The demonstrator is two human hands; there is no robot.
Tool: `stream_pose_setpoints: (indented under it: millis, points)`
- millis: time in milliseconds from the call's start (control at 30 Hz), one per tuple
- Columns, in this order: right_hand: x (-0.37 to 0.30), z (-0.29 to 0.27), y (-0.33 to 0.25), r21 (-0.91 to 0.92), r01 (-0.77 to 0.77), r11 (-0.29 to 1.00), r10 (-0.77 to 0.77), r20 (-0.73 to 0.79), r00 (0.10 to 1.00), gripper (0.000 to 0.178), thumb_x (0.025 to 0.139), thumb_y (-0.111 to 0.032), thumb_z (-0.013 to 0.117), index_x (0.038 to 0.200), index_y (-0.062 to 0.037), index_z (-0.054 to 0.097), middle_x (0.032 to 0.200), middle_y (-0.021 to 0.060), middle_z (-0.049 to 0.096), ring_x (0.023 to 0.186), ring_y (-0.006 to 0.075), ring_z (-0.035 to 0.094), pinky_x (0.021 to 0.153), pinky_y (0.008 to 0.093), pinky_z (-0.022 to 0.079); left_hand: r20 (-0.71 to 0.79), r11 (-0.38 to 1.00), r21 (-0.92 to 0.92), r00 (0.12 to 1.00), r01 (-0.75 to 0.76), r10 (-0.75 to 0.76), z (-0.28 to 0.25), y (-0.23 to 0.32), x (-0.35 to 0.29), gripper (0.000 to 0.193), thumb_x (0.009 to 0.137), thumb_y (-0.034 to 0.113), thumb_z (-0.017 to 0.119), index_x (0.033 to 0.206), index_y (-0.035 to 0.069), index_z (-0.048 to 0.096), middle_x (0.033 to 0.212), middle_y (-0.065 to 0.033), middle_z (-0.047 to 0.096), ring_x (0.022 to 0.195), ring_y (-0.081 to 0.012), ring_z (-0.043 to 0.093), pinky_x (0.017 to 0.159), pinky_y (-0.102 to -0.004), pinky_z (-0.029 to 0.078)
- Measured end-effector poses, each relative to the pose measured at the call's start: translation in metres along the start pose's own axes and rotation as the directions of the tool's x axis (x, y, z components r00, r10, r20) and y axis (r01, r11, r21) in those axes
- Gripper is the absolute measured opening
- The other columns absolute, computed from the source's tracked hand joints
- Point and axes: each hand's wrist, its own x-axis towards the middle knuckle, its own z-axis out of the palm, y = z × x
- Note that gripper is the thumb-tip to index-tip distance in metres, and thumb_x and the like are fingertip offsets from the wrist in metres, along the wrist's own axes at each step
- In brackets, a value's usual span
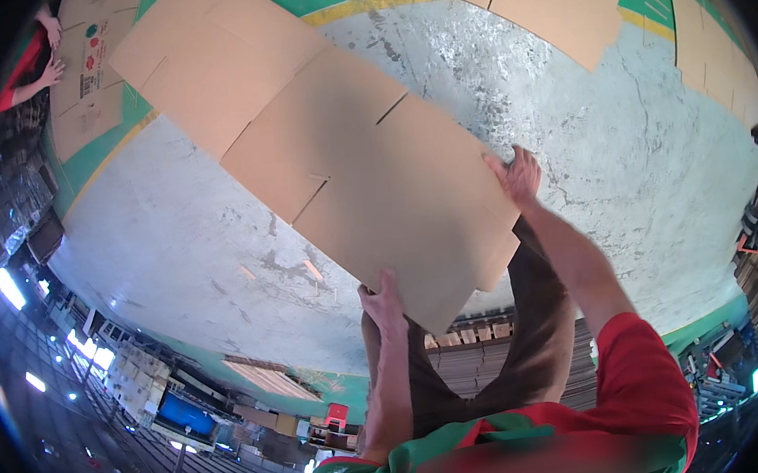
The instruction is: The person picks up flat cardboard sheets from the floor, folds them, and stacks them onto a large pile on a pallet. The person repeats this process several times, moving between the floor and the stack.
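Note:
A large flat brown cardboard sheet [375, 180] with slots cut in its sides spreads before me, tilted across the view. My left hand [384, 303] is closed on its near left edge, thumb on top and the fingers mostly hidden beneath. On the right edge, my right hand [520, 178] grips the same sheet, its thumb over the face. The far end of the sheet meets or overlaps another plain cardboard sheet [226, 58]; I cannot tell whether they are joined. Under the near right corner, a further cardboard layer shows.
Between my legs is a stack of cardboard [472, 366]. More cardboard sheets [530, 6] lie beyond on the worn grey floor [193, 223], which has yellow and green borders. At the far left, another person's hands [53, 70] rest by a printed cardboard sheet [87, 81]. A red stool [336, 414] stands behind.

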Motion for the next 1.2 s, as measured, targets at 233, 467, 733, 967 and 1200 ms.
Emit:
stream_pose_setpoints:
  millis: [233, 467, 733, 967, 1200]
  points:
    - [-0.214, 0.092, 0.041, 0.398, -0.771, 0.496, 0.210, 0.807, 0.552, 0.114, 0.075, -0.068, 0.073, 0.144, 0.0119, 0.030, 0.122, 0.0235, 0.059, 0.112, 0.0358, 0.060, 0.099, 0.0438, 0.046, 0.000, 0.799, 0.555, 0.961, -0.230, 0.276, 0.026, -0.036, -0.043, 0.075, 0.071, 0.022, 0.084, 0.123, -0.010, 0.040, 0.112, -0.0259, 0.059, 0.101, -0.0381, 0.062, 0.089, -0.0445, 0.050]
    - [-0.253, 0.090, 0.037, 0.311, -0.932, -0.187, -0.266, 0.897, 0.353, 0.074, 0.096, -0.070, 0.039, 0.138, -0.0096, 0.052, 0.125, 0.0132, 0.064, 0.112, 0.0256, 0.063, 0.089, 0.0435, 0.053, 0.166, 0.725, 0.648, 0.972, -0.235, 0.167, 0.066, -0.068, -0.038, 0.083, 0.066, 0.027, 0.084, 0.124, -0.008, 0.037, 0.115, -0.0313, 0.057, 0.109, -0.0448, 0.059, 0.093, -0.0479, 0.048]
    - [-0.243, 0.052, 0.026, 0.091, -0.884, -0.458, -0.368, 0.886, 0.282, 0.060, 0.097, -0.059, 0.046, 0.138, -0.0154, 0.051, 0.129, 0.0142, 0.060, 0.112, 0.0310, 0.062, 0.091, 0.0459, 0.053, 0.227, 0.718, 0.491, 0.868, -0.494, 0.441, 0.081, -0.013, -0.017, 0.126, 0.069, 0.040, 0.087, 0.151, -0.010, 0.005, 0.144, -0.0332, 0.035, 0.125, -0.0447, 0.048, 0.105, -0.0471, 0.041]
    - [-0.246, 0.082, 0.029, 0.170, -0.861, -0.479, -0.293, 0.894, 0.339, 0.058, 0.093, -0.055, 0.059, 0.132, -0.0122, 0.056, 0.121, 0.0092, 0.066, 0.104, 0.0224, 0.066, 0.087, 0.0398, 0.055, 0.268, 0.436, 0.447, 0.582, -0.781, 0.768, 0.128, 0.179, 0.085, 0.131, 0.069, 0.053, 0.085, 0.146, -0.020, 0.008, 0.147, -0.0410, 0.027, 0.136, -0.0477, 0.037, 0.114, -0.0453, 0.034]
    - [-0.258, 0.094, 0.020, 0.221, -0.843, -0.490, -0.120, 0.941, 0.317, 0.063, 0.091, -0.058, 0.061, 0.133, -0.0118, 0.056, 0.122, 0.0060, 0.066, 0.107, 0.0200, 0.065, 0.088, 0.0364, 0.054, 0.241, 0.388, 0.551, 0.586, -0.739, 0.773, 0.229, 0.382, 0.175, 0.141, 0.061, 0.070, 0.081, 0.144, -0.022, 0.012, 0.146, -0.0374, 0.034, 0.132, -0.0437, 0.044, 0.110, -0.0417, 0.039]
